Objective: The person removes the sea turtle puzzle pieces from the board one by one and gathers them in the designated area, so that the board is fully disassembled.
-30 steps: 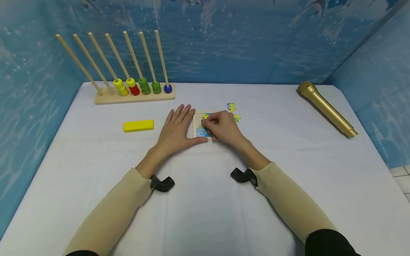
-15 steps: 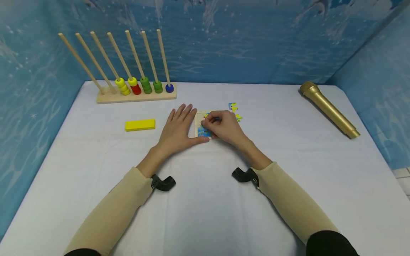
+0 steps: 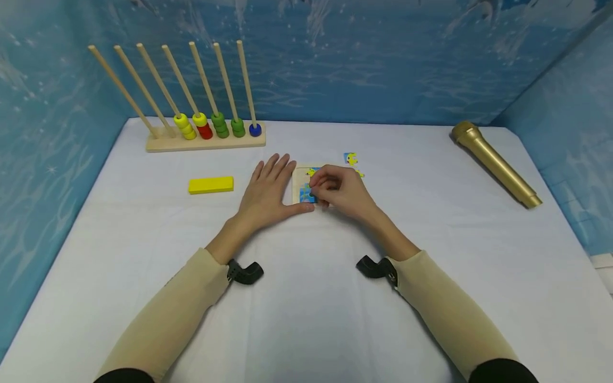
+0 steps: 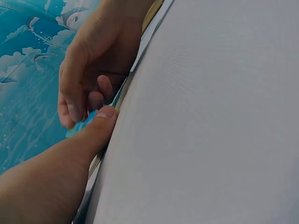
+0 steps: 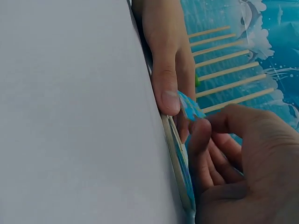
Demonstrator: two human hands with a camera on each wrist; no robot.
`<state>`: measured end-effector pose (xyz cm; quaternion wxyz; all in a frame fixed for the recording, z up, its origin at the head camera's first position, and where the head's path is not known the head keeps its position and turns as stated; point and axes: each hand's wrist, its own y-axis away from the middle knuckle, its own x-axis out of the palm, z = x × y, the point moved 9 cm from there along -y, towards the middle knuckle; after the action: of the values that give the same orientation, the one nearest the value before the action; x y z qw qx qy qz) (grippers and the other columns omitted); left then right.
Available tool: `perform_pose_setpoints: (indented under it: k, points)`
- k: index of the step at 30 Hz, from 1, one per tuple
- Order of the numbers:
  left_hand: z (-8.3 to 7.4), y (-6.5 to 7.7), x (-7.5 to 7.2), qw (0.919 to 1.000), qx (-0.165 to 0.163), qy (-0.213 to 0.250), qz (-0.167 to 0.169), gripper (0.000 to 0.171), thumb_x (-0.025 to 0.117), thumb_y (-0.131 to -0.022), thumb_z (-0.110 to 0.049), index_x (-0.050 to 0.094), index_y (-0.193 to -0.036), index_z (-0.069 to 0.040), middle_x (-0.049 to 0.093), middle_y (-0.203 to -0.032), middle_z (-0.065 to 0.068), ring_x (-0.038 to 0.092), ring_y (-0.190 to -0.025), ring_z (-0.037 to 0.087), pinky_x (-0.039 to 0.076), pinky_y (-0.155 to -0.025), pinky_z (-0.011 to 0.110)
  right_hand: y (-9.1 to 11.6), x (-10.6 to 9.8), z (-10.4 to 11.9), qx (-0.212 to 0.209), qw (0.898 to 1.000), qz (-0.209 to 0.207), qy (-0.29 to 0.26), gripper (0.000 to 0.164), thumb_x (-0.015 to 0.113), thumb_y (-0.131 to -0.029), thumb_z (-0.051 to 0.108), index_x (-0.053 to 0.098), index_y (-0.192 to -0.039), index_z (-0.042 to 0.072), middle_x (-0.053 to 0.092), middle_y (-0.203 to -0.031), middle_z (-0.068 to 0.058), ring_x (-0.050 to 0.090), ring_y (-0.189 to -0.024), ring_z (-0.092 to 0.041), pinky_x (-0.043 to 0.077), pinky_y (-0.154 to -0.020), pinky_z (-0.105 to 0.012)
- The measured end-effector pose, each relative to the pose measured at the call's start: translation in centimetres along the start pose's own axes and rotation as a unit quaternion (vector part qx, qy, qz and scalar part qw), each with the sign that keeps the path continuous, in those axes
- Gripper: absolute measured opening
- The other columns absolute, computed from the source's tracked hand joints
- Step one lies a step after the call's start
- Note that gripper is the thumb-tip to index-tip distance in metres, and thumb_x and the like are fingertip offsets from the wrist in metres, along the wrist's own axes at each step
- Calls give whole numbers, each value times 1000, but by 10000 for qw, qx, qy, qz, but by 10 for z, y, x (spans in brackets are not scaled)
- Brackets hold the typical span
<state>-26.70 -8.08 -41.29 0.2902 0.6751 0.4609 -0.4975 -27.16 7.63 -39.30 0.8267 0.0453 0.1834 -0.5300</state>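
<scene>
From here I see the left hand (image 3: 269,194) spread on the tabletop (image 3: 306,308), thumb along the puzzle board's (image 3: 296,186) near edge, while the right hand (image 3: 346,191) pinches a tilted blue piece (image 5: 190,108) over it.

left hand (image 3: 268,187) and right hand (image 3: 345,190) crowd the puzzle (image 3: 305,196); free cloth (image 3: 306,308) between sleeves (image 3: 177,300).

From my station I see the person's left sleeve (image 3: 165,311) and right sleeve (image 3: 450,314), both long, plain beige and softly creased, their openings ending short of the wrists. A left black covering (image 3: 125,375) and a right black covering (image 3: 503,371) show farther up the arms. The left wrist mount (image 3: 246,273) is black, curved and hook-like; the right wrist mount (image 3: 372,267) mirrors it, with small pale flecks near the fabric. The left hand (image 3: 269,190) and right hand (image 3: 344,192) are bare.
</scene>
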Motion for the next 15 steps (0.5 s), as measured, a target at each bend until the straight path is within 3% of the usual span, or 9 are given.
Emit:
perform_pose_setpoints:
  k: [8, 12, 15]
  points:
    - [-3, 0, 1, 10000, 2, -20, 2, 113, 60, -86, -82, 24, -169, -15, 17, -178, 6, 6, -166, 28, -2, -134, 52, 40, -50, -3, -26, 9918, -1266, 163, 8, 72, -95, 2, 74, -103, 1, 71, -92, -16, 65, -67, -21, 59, -61, -26]
    - [-3, -1, 1, 10000, -1, -3, 26, 113, 60, -86, -82, 23, -170, -15, 16, -178, 6, 4, -166, 27, -3, -134, 51, 62, -77, -14, 33, 9797, -1883, 693, 7, 73, -93, 1, 76, -99, 3, 72, -89, -14, 64, -70, -16, 52, -55, -19]
    - [-2, -1, 2, 10000, -17, -13, 47, 114, 59, -86, -83, 22, -170, -16, 15, -178, 6, 4, -166, 27, -3, -134, 51, 68, -87, -19, 11, 9720, -2069, 1114, 8, 74, -93, 2, 78, -99, 5, 73, -88, -12, 62, -72, -14, 46, -53, -15]
